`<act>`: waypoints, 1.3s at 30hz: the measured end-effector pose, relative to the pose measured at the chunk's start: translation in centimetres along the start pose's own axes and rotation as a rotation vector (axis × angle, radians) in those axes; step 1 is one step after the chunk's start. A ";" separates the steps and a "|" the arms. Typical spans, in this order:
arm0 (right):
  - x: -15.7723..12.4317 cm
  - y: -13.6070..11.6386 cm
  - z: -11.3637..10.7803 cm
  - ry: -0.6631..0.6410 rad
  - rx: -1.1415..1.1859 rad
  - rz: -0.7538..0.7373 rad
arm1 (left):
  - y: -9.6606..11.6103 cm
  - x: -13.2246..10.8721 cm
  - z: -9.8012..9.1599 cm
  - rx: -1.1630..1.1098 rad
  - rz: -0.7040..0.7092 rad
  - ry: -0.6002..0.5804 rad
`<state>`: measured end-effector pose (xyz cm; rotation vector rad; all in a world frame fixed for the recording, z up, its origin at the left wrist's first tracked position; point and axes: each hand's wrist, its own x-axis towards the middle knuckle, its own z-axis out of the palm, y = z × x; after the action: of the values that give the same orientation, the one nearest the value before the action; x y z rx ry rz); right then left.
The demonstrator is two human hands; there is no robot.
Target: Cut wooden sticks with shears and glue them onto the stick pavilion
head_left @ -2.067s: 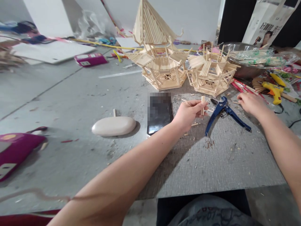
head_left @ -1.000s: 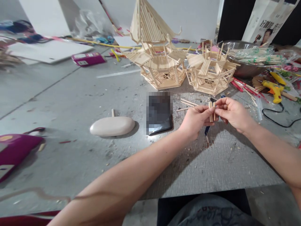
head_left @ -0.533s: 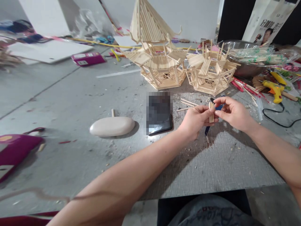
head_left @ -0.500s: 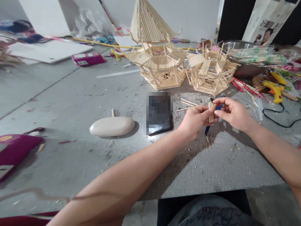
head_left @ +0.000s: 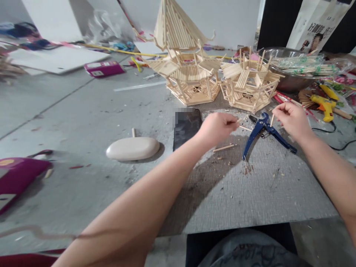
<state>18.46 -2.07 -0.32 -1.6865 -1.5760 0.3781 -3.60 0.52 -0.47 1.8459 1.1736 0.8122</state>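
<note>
My left hand (head_left: pixel 218 128) is closed in a pinch low over the table, beside the phone. A pale wooden stick (head_left: pixel 239 121) pokes out from its fingertips; the rest is hidden by the hand. My right hand (head_left: pixel 292 118) pinches a short wooden stick (head_left: pixel 272 120), which points down just above the blue cutting pliers (head_left: pixel 257 135). The pliers lie on the table between my hands with their handles spread. One loose stick (head_left: pixel 223 148) rests on the table below my left hand, and another stick (head_left: pixel 246 128) lies near the pliers' jaws.
Two stick-built pavilion models, one tall (head_left: pixel 194 83) and one lower (head_left: pixel 250 91), stand behind my hands. A black phone (head_left: pixel 186 128) and a pale oval case (head_left: pixel 132 149) lie leftward. On the right are a metal bowl (head_left: pixel 289 84) and a yellow glue gun (head_left: pixel 325 105).
The small bundle of sticks between my hands is no longer together. My hands have moved apart, the left leftward and the right rightward, uncovering the pliers. A stick now lies below my left hand.
</note>
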 end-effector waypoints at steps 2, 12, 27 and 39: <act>1.0 1.7 -0.5 0.065 -0.300 0.007 | -0.9 0.8 -1.1 0.280 -0.019 0.094; -0.3 1.4 0.6 -0.089 -0.670 -0.423 | -2.8 1.2 -1.8 0.746 -0.003 0.008; -2.7 -0.7 2.4 -0.405 -0.611 -0.760 | -2.2 1.0 -1.7 0.917 0.046 -0.006; -2.6 -1.1 3.4 -0.365 -0.856 -0.547 | -1.1 0.1 1.3 0.846 0.181 -0.166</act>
<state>14.87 -3.48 -2.53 -1.7044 -2.6260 -0.3508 -2.92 0.57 -2.06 2.6681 1.3687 0.2296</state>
